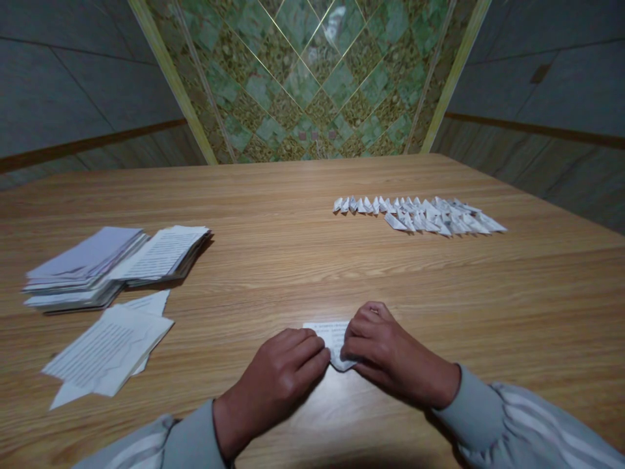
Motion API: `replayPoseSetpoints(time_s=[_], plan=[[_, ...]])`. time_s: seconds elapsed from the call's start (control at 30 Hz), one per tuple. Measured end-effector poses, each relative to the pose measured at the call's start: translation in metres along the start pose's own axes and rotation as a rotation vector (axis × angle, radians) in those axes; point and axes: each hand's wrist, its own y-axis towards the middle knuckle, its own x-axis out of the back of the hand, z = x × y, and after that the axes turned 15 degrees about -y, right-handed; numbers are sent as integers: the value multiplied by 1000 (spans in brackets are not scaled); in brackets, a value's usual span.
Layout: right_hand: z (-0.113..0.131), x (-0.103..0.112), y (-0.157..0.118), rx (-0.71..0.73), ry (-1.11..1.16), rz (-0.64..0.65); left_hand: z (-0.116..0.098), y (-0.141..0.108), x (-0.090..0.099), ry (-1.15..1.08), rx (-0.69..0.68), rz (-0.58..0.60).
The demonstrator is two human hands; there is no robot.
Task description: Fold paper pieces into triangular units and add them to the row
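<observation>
A small piece of printed paper (336, 339) lies near the front middle of the table, partly folded, its lower edge drawn to a rounded point. My left hand (283, 365) presses its left side, fingers together and bent over the edge. On the right side, my right hand (378, 348) is closed on the paper, with curled fingers and thumb at its lower right. Both hands hide parts of the sheet, so its exact folds cannot be made out.
At the left, stacks of paper (88, 260) and printed sheets (168, 254) lie beside loose sheets (110, 348). Rows of small folded paper pieces (439, 216) stand at the back right of the wooden table (263, 260). A tiled wall (312, 85) rises behind.
</observation>
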Motion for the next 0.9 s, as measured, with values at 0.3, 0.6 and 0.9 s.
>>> replayPoseSetpoints(time_s=[0.3,0.6,0.9], plan=[[-20,6,-1,21,214,51,-12,-14,5,-4,89,230],[-21,-5,13,-221,265,21,-13,-20,9,-51,133,318],[-14,-15,20,-345,131,14,-20,-17,13,-71,172,328]])
